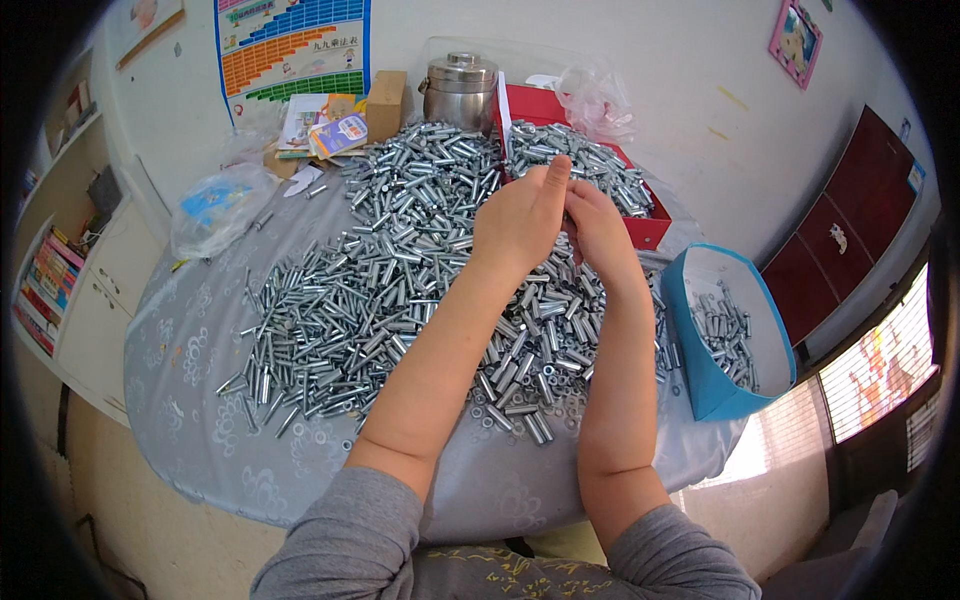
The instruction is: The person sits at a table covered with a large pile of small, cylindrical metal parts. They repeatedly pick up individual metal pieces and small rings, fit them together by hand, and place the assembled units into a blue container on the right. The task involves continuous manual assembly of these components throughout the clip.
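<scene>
My left hand and my right hand meet over the far part of a big heap of silvery bolts and metal sleeves. The left thumb points upward while its other fingers are curled. My right fingers are bent in against the left hand. Both hands are closed, and whatever they grip between them is hidden. Right behind them stands a red box filled with more of the same bolts. Small nuts and washers lie along the heap's near edge.
To the right, a blue fabric bin holds some bolts. At the back are a steel pot, a cardboard box and booklets. A plastic bag lies left on the grey tablecloth.
</scene>
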### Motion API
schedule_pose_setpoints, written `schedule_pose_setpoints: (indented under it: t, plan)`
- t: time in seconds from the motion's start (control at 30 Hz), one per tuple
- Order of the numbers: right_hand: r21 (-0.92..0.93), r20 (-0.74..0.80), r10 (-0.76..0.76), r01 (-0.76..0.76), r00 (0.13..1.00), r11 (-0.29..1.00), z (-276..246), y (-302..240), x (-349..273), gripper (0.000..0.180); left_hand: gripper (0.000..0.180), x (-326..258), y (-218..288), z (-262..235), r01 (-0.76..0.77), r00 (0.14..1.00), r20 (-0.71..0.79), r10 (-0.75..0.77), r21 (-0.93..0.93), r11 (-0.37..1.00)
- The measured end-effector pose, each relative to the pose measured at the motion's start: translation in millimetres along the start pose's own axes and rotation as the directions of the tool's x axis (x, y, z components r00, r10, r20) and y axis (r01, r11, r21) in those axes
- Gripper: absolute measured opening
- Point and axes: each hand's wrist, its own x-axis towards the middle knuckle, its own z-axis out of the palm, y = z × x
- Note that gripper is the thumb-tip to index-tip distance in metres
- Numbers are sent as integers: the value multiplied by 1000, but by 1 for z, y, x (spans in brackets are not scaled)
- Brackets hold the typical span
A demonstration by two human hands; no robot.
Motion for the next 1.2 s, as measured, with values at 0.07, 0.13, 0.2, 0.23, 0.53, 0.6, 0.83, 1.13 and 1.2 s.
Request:
schedule_pose_setpoints:
  t: [0.07,0.13,0.2,0.23,0.53,0.6,0.83,1.13,1.2]
  plan:
    - [48,-13,-29,30,999,998,3,1,1,33,72,-1,1,-2,10,1000,8,-10,2,1000]
    - [137,-53,-17,24,998,990,3,-2,-1,35,73,-1,3,-2,44,998,42,-45,41,998]
    - [25,23,3,-3,1000,1000,-2,0,-1,36,75,0,4,-2,98,989,97,-110,120,988]
    - [-30,62,18,-16,998,999,-4,2,-1,37,75,0,3,-3,99,990,87,-109,105,989]
    - [10,96,47,-48,994,999,-4,11,9,34,76,2,-3,-1,93,994,46,-97,77,993]
    - [2,22,6,-6,1000,1000,-2,17,13,29,76,3,-3,-2,108,992,53,-113,85,991]
    - [2,-125,104,-104,987,995,3,23,15,40,70,2,-10,-1,69,997,-40,-66,80,994]
    - [-71,156,68,-57,985,996,0,20,13,37,70,3,-6,0,118,993,13,-120,99,988]
    - [-60,121,85,-78,989,995,-7,29,19,36,75,4,-6,0,160,983,64,-172,156,975]
